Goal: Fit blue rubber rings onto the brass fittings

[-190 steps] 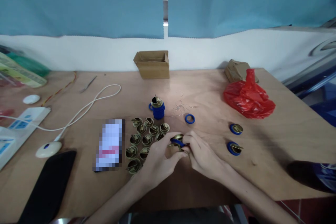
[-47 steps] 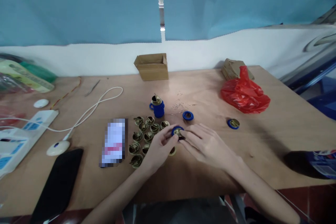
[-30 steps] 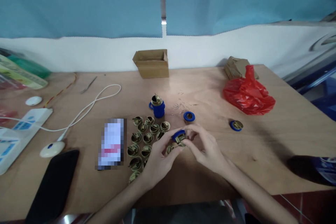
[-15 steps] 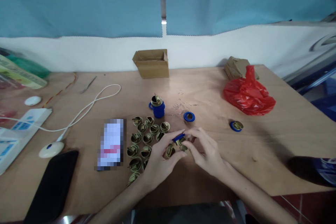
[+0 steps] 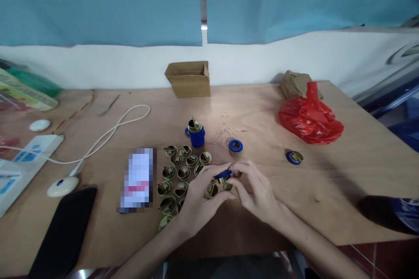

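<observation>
Between my hands is a small round brass-coloured part [image 5: 227, 184] with a blue ring [image 5: 223, 175] around its top. My left hand [image 5: 199, 202] grips the ring's left side with its fingers, the thumb held lower and apart. From the other side, my right hand [image 5: 258, 192] pinches the same piece between thumb and fingertips. Several similar brass parts [image 5: 183, 173] stand in rows beside and partly under my left hand. A stack of blue rings [image 5: 197, 140] with a brass part on top stands beyond them. One loose blue ring [image 5: 235, 145] lies just past my fingers.
Thin bent wires [image 5: 225, 132] lie scattered behind the loose ring. A blue-rimmed brass piece [image 5: 295, 157], a red plastic bag [image 5: 310, 117] and a dark bottle [image 5: 389, 213] are to the right. Leftward are two phones [image 5: 63, 231] and a white cable [image 5: 114, 128]; a cardboard box [image 5: 191, 86] stands behind.
The brass part and blue ring have turned slightly between my fingers, so the ring sits flatter. My left thumb has shifted a little lower and away from the piece.
</observation>
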A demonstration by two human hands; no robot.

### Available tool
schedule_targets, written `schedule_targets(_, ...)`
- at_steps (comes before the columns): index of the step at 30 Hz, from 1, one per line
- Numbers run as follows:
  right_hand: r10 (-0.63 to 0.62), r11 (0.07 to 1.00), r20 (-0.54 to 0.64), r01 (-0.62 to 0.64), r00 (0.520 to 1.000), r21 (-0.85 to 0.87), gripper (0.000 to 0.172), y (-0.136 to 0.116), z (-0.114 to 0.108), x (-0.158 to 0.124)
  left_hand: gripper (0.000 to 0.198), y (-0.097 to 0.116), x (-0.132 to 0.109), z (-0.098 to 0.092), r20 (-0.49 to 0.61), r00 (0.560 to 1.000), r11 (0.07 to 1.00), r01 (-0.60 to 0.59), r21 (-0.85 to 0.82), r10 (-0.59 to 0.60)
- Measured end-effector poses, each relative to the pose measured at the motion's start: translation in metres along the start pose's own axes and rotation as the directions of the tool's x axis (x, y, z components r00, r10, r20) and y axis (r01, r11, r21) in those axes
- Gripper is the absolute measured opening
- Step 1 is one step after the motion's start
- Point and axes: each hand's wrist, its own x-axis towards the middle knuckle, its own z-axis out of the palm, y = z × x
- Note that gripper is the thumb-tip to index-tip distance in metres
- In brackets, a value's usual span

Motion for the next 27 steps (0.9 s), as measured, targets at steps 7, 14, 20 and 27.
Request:
schedule_targets(7, 0.022, 1.0, 0.02, -0.022, 1.0, -0.011, 0.014, -0.0026, 0.0018, 0.0014, 0.049, 0.0003, 0.0012, -0.0016, -0.026, 1.0, 0.998, 0.015, 0.067, -0.013)
schedule_targets(14, 0.059, 0.997, 0.046, -0.061, 0.997, 0.041, 0.022, -0.0017, -0.0012, 0.0005, 0.041, 0.0006, 0.002, -0.0067, -0.009, 1.0, 0.997, 0.014, 0.075, -0.014)
schedule_targets(20, 0.122, 0.976, 0.062, -0.131, 0.991, 0.175, 0.024, -0.0012, -0.0054, 0.0042, 0.049, 0.0016, 0.0017, -0.0067, 0.055, 0.997, 0.998, 0.049, -0.027, -0.048)
schedule_targets(27, 0.175, 0.954, 0.048, -0.182, 0.983, 0.237, 0.012, 0.0016, 0.0011, 0.0008, 0.054, -0.002, -0.0005, -0.0015, 0.078, 0.993, 0.991, 0.097, -0.092, -0.09)
